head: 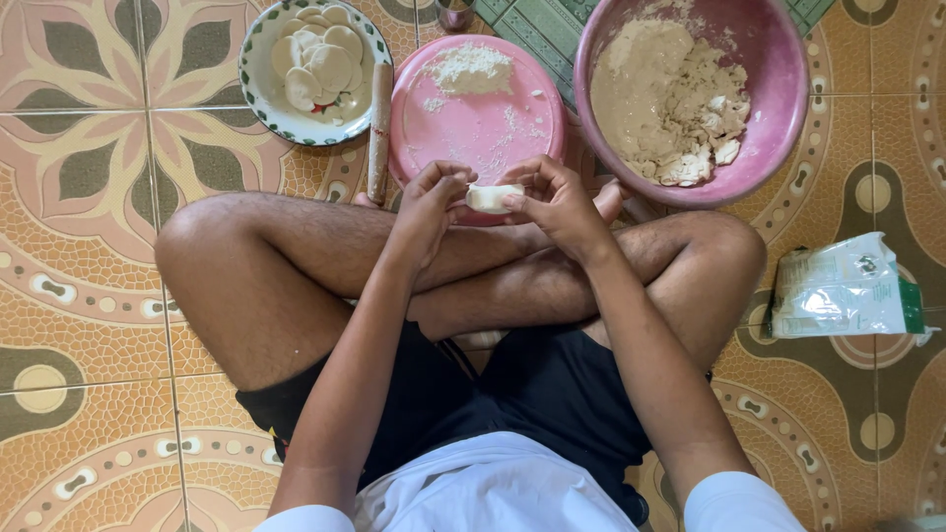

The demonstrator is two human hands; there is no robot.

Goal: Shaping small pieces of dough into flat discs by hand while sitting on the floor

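The large pink bowl [778,89] was cut off by the top edge. A metal cup [455,12] at the top edge showed only its base. The left hand [429,207] and right hand [562,202] hid the ends of the dough piece [490,197].

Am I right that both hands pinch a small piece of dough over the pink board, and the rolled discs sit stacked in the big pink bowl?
Not quite. The head view shows the left hand and right hand pinching the small piece of dough over the pink board, but the rolled discs lie on the patterned plate. The big pink bowl holds crumbly dough.
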